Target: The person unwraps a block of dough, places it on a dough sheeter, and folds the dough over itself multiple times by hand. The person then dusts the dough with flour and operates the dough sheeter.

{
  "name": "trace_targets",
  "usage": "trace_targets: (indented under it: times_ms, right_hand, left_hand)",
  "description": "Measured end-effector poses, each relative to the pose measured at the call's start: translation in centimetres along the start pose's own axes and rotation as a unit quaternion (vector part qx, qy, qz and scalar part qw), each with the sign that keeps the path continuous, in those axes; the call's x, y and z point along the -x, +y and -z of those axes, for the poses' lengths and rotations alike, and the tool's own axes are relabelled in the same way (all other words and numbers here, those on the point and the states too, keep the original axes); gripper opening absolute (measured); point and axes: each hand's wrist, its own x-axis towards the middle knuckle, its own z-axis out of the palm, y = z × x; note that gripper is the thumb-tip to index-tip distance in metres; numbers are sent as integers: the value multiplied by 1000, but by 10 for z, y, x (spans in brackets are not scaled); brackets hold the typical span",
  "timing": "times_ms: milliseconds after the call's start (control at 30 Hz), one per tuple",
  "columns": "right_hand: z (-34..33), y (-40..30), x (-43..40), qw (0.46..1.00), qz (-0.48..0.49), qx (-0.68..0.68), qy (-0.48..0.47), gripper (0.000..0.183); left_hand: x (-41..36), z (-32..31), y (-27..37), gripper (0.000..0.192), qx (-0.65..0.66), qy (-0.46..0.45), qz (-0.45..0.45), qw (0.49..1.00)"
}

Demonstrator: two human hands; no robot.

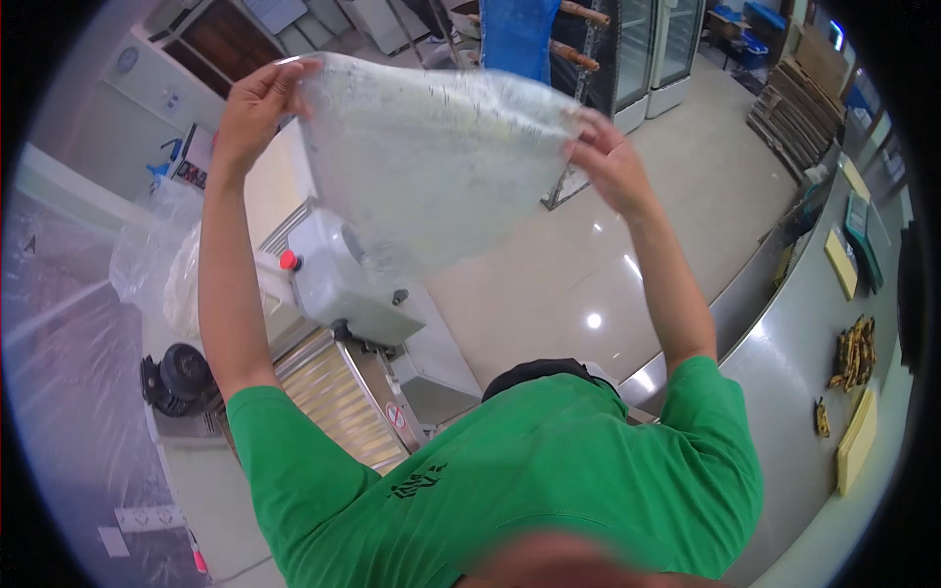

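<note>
A clear, slightly creased plastic film (441,162), perhaps a bag, hangs spread out in the air in front of me. Its upper left corner is pinched between the thumb and fingers of my left hand (253,114). My right hand (614,158), a little blurred, grips the upper right edge. Behind the film's lower left part stands a white-housed machine (323,272) with a red push button (290,260) and a slatted bed (338,397). The film hides part of this machine and some of the floor.
A black motor (184,375) juts out left of the machine, near clear plastic wrapping (158,242). On the right runs a steel counter (779,411) with overripe bananas (854,353), yellow slabs (858,441) and a green-edged device (861,239). Flattened cardboard (798,114) and glass-door refrigerators (673,51) stand farther off.
</note>
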Motion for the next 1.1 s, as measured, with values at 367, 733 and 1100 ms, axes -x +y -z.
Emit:
trace_targets:
  times_ms: [367, 733, 1100]
  right_hand:
    - [91, -44, 4, 830, 224, 510, 36, 42]
    - [276, -85, -141, 908, -45, 379, -174, 65]
    - [203, 153, -279, 884, -57, 402, -230, 67]
  left_hand:
    - [-78, -71, -29, 20, -56, -67, -173, 981]
    - [-253, -176, -88, 38, -48, 18, -152, 987]
    - [-325, -208, -129, 47, -97, -46, -60, 992]
